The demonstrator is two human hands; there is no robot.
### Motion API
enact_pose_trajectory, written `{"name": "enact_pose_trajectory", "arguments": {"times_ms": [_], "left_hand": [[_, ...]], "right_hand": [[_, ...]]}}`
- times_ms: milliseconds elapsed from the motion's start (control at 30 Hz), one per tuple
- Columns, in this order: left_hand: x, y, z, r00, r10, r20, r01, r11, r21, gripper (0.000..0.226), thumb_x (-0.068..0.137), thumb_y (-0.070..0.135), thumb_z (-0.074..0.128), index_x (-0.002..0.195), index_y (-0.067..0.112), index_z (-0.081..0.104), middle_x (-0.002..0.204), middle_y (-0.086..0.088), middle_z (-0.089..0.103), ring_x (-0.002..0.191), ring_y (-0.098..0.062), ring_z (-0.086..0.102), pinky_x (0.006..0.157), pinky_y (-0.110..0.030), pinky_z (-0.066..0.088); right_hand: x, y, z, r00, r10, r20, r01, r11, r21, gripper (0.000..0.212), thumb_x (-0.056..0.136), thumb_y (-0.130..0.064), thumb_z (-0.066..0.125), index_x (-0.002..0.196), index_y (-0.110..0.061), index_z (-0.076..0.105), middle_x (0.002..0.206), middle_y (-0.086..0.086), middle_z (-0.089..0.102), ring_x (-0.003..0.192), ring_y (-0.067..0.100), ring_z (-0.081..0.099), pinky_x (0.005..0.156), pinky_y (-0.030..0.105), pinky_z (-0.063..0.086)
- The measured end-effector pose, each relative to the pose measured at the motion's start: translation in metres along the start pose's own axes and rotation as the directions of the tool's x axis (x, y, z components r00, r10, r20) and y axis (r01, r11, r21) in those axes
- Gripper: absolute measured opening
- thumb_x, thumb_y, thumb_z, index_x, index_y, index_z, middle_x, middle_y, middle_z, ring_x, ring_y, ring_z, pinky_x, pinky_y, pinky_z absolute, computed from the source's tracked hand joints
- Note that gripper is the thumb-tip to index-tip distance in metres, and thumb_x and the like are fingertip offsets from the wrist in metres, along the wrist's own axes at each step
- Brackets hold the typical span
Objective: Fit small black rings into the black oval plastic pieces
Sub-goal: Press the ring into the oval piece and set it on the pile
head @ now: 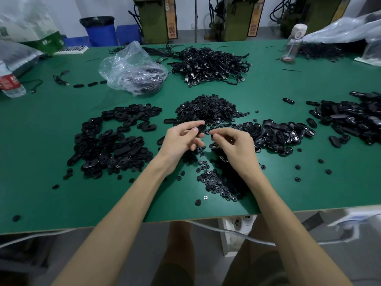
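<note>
On the left of the green counter (pixel 61 199) lies a broad heap of black oval pieces (pixel 115 141), several showing a hole in the middle. Behind it sits a crumpled plastic bag (pixel 132 69), and further back a tangle of black cords (pixel 208 65).

At the centre, the left hand (pixel 181 139) is raised just above the counter. Its fingers (pixel 191 123) are curled, and with the thumb they hold one oval piece (pixel 201 129) by its edge, turned towards the other hand. Just behind the hands is the mound of small rings (pixel 206 109). A looser scatter of rings (pixel 214 182) lies between the forearms, near the front edge.

The right hand (pixel 233 145) is close to the oval piece but not quite touching it. Its thumb and forefinger are drawn narrow in a pinch on a small dark bit, seemingly a ring (pixel 212 135), though it is too small to be sure.

To the right are a second heap of glossy ovals (pixel 276 135) and another far heap (pixel 350 118).

The step in hand looks to be the fitting itself: ring and oval are both picked up and being brought together. The next move probably calls for lining the ring up squarely over the oval's hole and pressing it in with the thumb, while the left hand holds the piece steady. The finished piece would then go onto a heap, but which one cannot be told.
</note>
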State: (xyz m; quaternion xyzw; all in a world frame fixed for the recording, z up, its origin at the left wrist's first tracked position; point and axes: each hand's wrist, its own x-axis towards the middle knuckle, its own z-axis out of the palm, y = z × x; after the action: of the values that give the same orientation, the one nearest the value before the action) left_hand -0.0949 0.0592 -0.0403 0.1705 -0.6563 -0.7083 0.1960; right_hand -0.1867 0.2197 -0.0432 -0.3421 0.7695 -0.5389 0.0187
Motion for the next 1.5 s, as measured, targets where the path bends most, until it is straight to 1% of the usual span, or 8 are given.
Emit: {"name": "enact_pose_trajectory", "arguments": {"times_ms": [200,367,433,600,900,1100,1300,1500], "left_hand": [[0.002,-0.004,0.006,0.999,-0.033,0.008,0.033,0.997,-0.067,0.024,0.106,0.015,0.058,0.124,0.003,0.069,0.090,-0.007,0.074,0.068,-0.013,0.061,0.056,-0.019,0.045],[0.001,-0.005,0.010,0.999,-0.025,-0.030,0.024,0.999,-0.032,0.041,0.113,0.022,0.043,0.115,-0.014,0.061,0.074,-0.004,0.072,0.048,-0.010,0.057,0.042,-0.016,0.035],[-0.001,-0.006,0.012,0.999,-0.002,-0.036,0.002,1.000,0.006,0.037,0.113,0.019,0.041,0.108,-0.012,0.061,0.070,-0.004,0.070,0.046,-0.011,0.056,0.041,-0.016,0.034],[-0.005,-0.008,0.017,0.999,0.039,-0.035,-0.037,0.997,0.062,0.026,0.113,0.011,0.037,0.114,-0.003,0.059,0.080,-0.005,0.072,0.057,-0.014,0.064,0.046,-0.018,0.039],[-0.009,-0.009,0.017,0.994,0.111,0.021,-0.113,0.982,0.153,0.024,0.107,-0.004,0.046,0.128,-0.005,0.058,0.103,-0.013,0.075,0.086,-0.024,0.077,0.066,-0.024,0.055],[-0.012,-0.008,0.019,0.991,0.119,0.052,-0.125,0.984,0.125,0.023,0.108,0.004,0.050,0.129,-0.006,0.053,0.106,-0.017,0.077,0.085,-0.032,0.078,0.067,-0.028,0.059],[-0.012,-0.010,0.019,0.989,0.127,0.081,-0.138,0.978,0.154,0.019,0.106,0.002,0.053,0.123,-0.005,0.057,0.104,-0.014,0.078,0.084,-0.032,0.078,0.066,-0.027,0.058],[-0.011,-0.011,0.019,0.988,0.126,0.091,-0.140,0.977,0.163,0.016,0.106,0.003,0.056,0.120,-0.003,0.060,0.101,-0.012,0.079,0.082,-0.032,0.078,0.066,-0.028,0.058]], "right_hand": [[0.000,-0.001,-0.002,1.000,0.031,0.006,-0.031,0.998,0.052,0.010,0.095,-0.020,0.075,0.102,-0.018,0.081,0.088,-0.008,0.076,0.077,0.002,0.064,0.077,0.026,0.053],[0.001,0.000,-0.001,1.000,0.022,0.005,-0.022,0.998,0.065,0.009,0.096,-0.022,0.073,0.100,-0.019,0.081,0.088,-0.010,0.076,0.076,0.000,0.064,0.076,0.022,0.050],[0.000,0.001,-0.001,1.000,0.020,0.009,-0.021,0.997,0.073,0.008,0.095,-0.019,0.074,0.101,-0.019,0.081,0.084,-0.009,0.075,0.074,-0.001,0.062,0.074,0.021,0.049],[0.001,0.001,-0.001,0.999,0.031,-0.022,-0.028,0.991,0.129,0.012,0.092,-0.014,0.077,0.104,-0.014,0.078,0.089,-0.005,0.077,0.085,0.010,0.070,0.084,0.028,0.056],[0.002,0.002,-0.002,0.999,0.042,-0.009,-0.040,0.990,0.134,0.007,0.091,-0.010,0.077,0.097,-0.013,0.079,0.085,-0.003,0.078,0.081,0.012,0.073,0.079,0.028,0.058],[0.002,0.003,-0.001,0.998,0.048,-0.034,-0.041,0.984,0.176,0.007,0.090,-0.011,0.078,0.096,-0.014,0.078,0.083,-0.006,0.078,0.080,0.006,0.074,0.076,0.019,0.056],[0.001,0.004,-0.001,0.997,0.053,-0.050,-0.043,0.984,0.175,0.006,0.091,-0.012,0.077,0.095,-0.016,0.076,0.084,-0.004,0.077,0.083,0.013,0.073,0.082,0.031,0.058],[0.001,0.003,-0.002,0.997,0.043,-0.060,-0.033,0.988,0.152,0.005,0.091,-0.013,0.076,0.093,-0.017,0.076,0.081,-0.011,0.073,0.074,-0.004,0.064,0.076,0.016,0.049]]}}
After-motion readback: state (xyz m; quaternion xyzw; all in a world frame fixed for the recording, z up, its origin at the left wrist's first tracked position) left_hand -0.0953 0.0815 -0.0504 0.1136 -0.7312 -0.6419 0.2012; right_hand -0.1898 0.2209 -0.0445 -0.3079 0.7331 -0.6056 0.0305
